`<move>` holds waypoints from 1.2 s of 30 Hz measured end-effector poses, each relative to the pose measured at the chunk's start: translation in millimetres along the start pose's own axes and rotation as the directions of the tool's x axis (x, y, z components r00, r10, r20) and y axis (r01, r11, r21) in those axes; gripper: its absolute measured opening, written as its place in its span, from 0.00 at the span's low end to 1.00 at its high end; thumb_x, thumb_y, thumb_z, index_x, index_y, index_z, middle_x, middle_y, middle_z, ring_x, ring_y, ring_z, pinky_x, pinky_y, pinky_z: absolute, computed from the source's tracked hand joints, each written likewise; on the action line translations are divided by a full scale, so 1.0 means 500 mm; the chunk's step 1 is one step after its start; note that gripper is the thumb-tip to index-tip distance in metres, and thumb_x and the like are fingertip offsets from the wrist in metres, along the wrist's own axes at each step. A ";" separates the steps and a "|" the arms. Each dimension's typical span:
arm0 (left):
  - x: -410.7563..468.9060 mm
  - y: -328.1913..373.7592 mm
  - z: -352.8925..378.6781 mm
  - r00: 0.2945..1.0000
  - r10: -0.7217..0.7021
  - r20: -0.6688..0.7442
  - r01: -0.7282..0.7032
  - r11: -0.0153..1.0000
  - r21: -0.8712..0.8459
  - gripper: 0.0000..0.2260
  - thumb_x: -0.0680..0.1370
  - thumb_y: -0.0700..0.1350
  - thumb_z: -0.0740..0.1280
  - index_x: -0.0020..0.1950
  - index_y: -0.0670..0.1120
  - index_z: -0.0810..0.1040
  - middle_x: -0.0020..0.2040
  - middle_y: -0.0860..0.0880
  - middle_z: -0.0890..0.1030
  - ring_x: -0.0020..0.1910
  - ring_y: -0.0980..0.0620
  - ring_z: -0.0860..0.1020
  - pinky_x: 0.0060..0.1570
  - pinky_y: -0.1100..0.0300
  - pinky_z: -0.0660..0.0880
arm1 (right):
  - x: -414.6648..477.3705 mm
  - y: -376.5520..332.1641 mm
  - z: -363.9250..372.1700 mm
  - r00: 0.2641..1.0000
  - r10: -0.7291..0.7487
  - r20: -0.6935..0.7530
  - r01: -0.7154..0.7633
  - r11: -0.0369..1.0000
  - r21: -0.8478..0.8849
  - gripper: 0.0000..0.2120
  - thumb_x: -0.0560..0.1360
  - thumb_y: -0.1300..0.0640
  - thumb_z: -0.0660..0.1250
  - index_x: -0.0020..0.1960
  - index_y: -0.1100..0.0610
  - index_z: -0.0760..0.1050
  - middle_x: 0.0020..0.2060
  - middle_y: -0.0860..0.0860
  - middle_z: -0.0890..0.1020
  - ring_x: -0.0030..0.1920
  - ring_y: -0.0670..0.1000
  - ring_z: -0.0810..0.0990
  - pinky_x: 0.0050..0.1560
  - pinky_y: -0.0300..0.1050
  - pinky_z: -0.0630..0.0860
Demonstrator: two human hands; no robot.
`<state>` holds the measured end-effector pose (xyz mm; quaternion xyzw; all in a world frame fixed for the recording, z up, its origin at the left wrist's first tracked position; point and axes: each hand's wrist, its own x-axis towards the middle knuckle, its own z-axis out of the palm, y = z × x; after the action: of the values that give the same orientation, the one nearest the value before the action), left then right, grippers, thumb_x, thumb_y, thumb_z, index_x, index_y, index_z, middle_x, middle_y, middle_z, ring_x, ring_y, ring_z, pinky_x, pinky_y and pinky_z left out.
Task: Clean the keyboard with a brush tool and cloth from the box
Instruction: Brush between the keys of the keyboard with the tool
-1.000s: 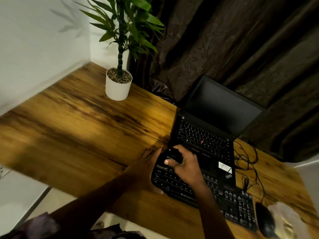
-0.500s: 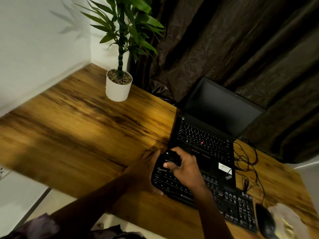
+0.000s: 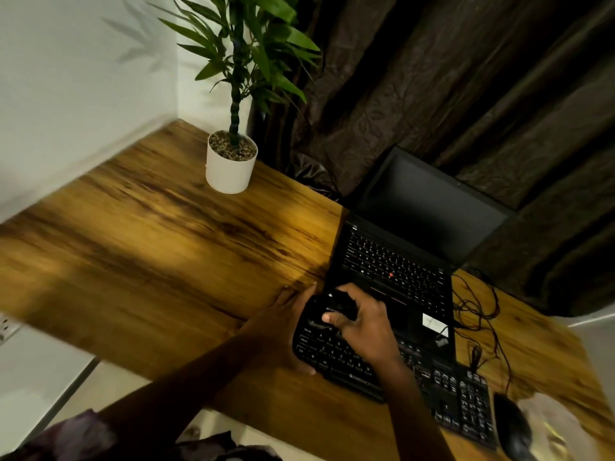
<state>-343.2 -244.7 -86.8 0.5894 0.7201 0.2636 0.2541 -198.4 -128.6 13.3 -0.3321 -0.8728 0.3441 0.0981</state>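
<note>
A black keyboard (image 3: pixel 459 390) lies along the near edge of the wooden desk (image 3: pixel 159 261), in front of an open laptop. My left hand (image 3: pixel 283 327) grips the keyboard's left end, fingers curled round its edge. My right hand (image 3: pixel 366 324) is over the upper left keys, closed around a small black tool (image 3: pixel 339 302) pressed against them. The tool is dark and blurred, so its bristles cannot be made out. No cloth or box is visible.
A black laptop (image 3: pixel 399 264) with a dark screen stands open just behind the keyboard. At the back stands a white plant pot (image 3: pixel 229 168), a black mouse (image 3: pixel 514 430) lies at the right, tangled cables (image 3: pixel 476 311) beside the laptop, and a pale crinkled bag (image 3: pixel 562 427) in the right corner.
My right hand with the tool has shifted only slightly over the keyboard's left keys. My left hand keeps its hold on the keyboard's end.
</note>
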 end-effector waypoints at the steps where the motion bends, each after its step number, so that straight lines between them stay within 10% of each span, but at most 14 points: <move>1: 0.000 0.000 -0.002 1.000 0.011 -0.007 -0.011 1.000 -0.005 0.66 0.58 0.71 0.76 0.78 0.57 0.32 0.80 0.54 0.49 0.78 0.50 0.46 0.75 0.45 0.56 | -0.006 0.006 -0.009 1.000 0.011 0.003 -0.011 1.000 -0.004 0.15 0.72 0.58 0.75 0.53 0.45 0.77 0.44 0.44 0.83 0.45 0.40 0.82 0.44 0.43 0.82; 28: -0.001 0.007 -0.008 0.999 0.020 -0.026 -0.020 1.000 -0.013 0.65 0.58 0.69 0.77 0.79 0.55 0.36 0.79 0.53 0.52 0.77 0.51 0.49 0.75 0.47 0.59 | -0.013 0.013 -0.024 1.000 0.024 -0.001 -0.024 0.999 -0.037 0.15 0.71 0.61 0.76 0.51 0.47 0.77 0.41 0.42 0.83 0.43 0.35 0.81 0.39 0.26 0.74; 36: 0.000 0.003 -0.006 1.000 0.010 -0.027 -0.010 1.000 -0.006 0.65 0.56 0.71 0.76 0.79 0.57 0.37 0.80 0.51 0.52 0.78 0.50 0.49 0.75 0.46 0.60 | -0.045 0.078 -0.082 0.993 0.117 -0.020 -0.119 0.990 -0.077 0.16 0.70 0.58 0.77 0.54 0.47 0.78 0.45 0.43 0.84 0.44 0.39 0.82 0.45 0.36 0.79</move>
<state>-344.0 -244.8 -83.8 0.5887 0.7196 0.2751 0.2448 -144.9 -99.7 19.0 -0.3893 -0.8636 0.3122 0.0712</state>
